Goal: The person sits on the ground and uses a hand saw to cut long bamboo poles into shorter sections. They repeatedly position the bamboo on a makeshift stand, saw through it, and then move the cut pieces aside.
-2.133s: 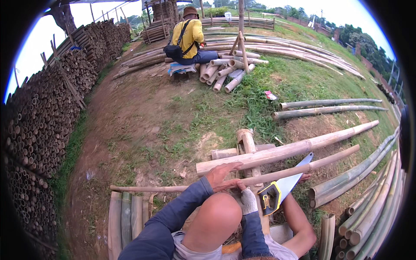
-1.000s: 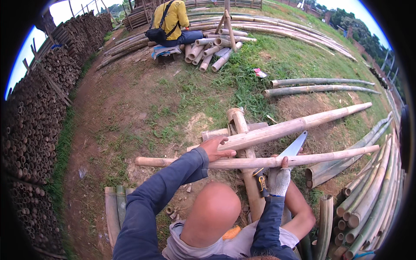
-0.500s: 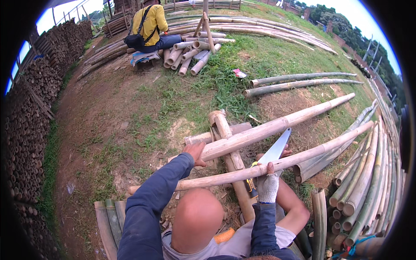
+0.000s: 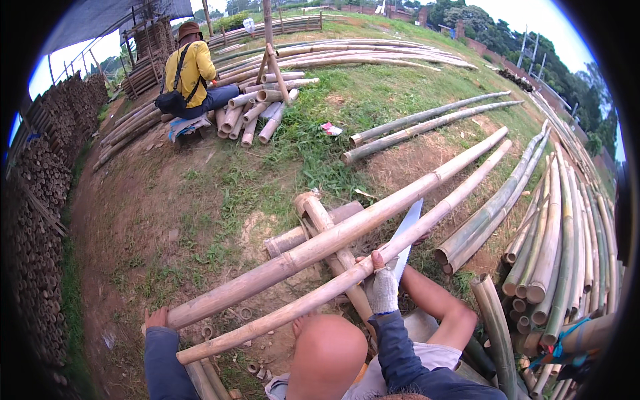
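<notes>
Left hand (image 4: pixel 158 317) has swung outward, seemingly curled over the thicker pole (image 4: pixel 327 243)

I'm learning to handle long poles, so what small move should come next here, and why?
I'd probably ease the near end of the thicker pole toward the thinner pole with the left hand: that hand is at the thicker pole's end, the gloved right hand grips the thinner one, and a gap shows between them.
</notes>
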Demonstrator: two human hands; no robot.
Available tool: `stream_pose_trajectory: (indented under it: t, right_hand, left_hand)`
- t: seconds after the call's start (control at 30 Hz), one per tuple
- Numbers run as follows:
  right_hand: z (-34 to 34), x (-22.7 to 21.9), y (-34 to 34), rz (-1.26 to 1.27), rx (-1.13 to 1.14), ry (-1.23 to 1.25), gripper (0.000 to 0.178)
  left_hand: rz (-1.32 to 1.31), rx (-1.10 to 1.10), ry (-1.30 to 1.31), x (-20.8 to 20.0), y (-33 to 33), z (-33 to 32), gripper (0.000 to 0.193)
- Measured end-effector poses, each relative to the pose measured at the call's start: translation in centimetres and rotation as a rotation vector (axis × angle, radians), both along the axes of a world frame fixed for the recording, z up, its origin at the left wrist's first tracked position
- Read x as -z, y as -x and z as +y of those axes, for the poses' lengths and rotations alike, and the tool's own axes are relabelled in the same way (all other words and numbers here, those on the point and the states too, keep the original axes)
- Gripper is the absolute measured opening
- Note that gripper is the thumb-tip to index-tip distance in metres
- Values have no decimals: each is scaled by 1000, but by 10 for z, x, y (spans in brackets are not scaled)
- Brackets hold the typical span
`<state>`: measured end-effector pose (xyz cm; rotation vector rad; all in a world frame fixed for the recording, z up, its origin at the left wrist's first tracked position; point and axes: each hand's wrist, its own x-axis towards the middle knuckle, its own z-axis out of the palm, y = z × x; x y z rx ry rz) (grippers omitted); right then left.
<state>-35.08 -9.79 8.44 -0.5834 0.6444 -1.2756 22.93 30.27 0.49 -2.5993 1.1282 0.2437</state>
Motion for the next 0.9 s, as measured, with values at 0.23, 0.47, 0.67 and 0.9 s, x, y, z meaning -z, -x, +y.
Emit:
stream_pose_trajectory:
  t: [0.23,0.47,0.67,0.9]
  right_hand:
    - [12,33,-57,72,48,-54,40]
    - [24,53,-97,95,62,-89,50]
    - [40,44,-86,-51,-146,-98,62]
    - [-6,39,-58,-108,-265,-176,63]
  left_hand:
    - [337,-223,567,-112,42,33,91]
    - [153,518,612,-121,238,-85,88]
    - [115,422,698,-84,243,-110,62]
    - [-171,476,768,-72,180,-62,59]
